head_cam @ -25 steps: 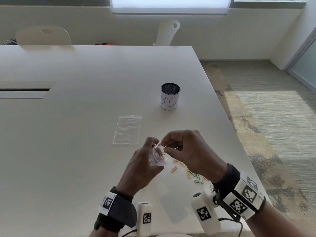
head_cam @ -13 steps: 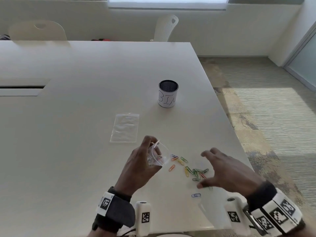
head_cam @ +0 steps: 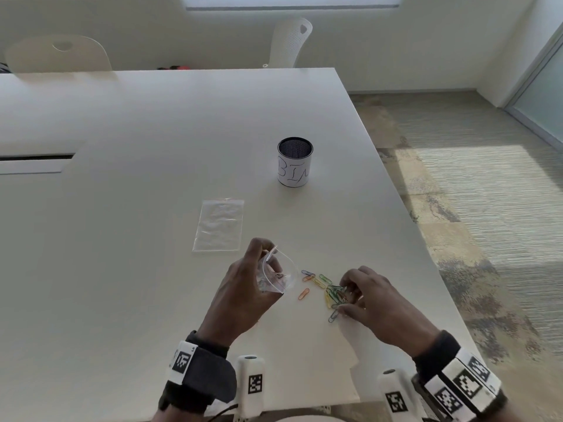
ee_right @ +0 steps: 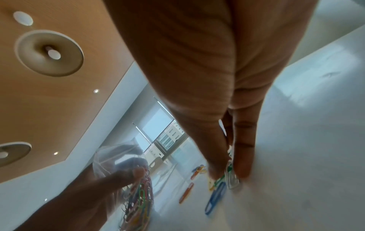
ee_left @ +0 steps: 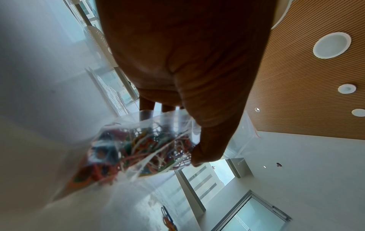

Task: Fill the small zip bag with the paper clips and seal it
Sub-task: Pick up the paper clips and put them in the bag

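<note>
- Holding a small clear zip bag (head_cam: 278,277) just above a pale table (head_cam: 152,178), the person's left hand (head_cam: 243,295) curls round it, thumb on the near side and fingers behind, mouth open towards the right.
- In the left wrist view the bag (ee_left: 138,150) bulges with a tangle of coloured paper clips, and the thumb (ee_left: 209,140) presses on the plastic.
- To the right of the bag, loose paper clips (head_cam: 324,287) lie scattered on the table: orange, blue, yellow and green.
- The right hand (head_cam: 374,306) is down on the right end of that scatter, fingers bent and drawn together over a green and yellow cluster.
- The right wrist view shows thumb and fingertips (ee_right: 242,165) pinching clips (ee_right: 227,175) against the table, with a blue one just beside them.
- Beyond the left hand a second, empty clear bag (head_cam: 220,224) lies flat.
- Further back and a little right stands a round mesh-topped cup (head_cam: 295,161) with handwritten letters on its white wrap.
- Two pale chairs (head_cam: 291,41) stand behind the table's far edge.
</note>
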A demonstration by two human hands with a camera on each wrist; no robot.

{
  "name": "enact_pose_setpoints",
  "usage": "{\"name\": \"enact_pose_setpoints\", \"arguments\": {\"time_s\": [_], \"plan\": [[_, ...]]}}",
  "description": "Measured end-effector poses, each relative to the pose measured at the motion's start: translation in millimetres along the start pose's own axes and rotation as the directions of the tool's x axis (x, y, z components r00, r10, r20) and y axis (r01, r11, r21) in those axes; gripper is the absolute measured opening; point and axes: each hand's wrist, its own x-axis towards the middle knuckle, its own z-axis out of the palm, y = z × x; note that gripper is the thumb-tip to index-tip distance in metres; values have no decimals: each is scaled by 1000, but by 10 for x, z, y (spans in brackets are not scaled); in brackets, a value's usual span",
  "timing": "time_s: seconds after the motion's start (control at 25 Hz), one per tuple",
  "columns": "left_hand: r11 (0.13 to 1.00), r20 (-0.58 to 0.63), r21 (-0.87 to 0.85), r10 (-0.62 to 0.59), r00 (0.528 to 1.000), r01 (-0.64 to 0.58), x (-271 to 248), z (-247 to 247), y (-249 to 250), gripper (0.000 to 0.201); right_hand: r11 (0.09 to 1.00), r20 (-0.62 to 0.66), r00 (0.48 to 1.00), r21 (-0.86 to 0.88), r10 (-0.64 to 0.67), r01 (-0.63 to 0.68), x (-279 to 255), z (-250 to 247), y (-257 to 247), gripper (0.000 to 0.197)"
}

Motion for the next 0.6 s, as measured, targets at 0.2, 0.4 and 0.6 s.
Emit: {"name": "enact_pose_setpoints", "arguments": {"time_s": [0.2,0.4,0.6], "plan": [[1000,2,-2,3,1000,-3,2,-5,-6,53,992,108,992,-113,61,-49,-54,37,-104,90],[1000,14,5,9,1000,-9,5,5,-10,55,999,-5,1000,-47,-15,15,167,136,-247,49],[1000,18,9,17,1000,-17,12,-8,-8,56,974,96,980,-130,-173,185,262,108,-267,86]]}}
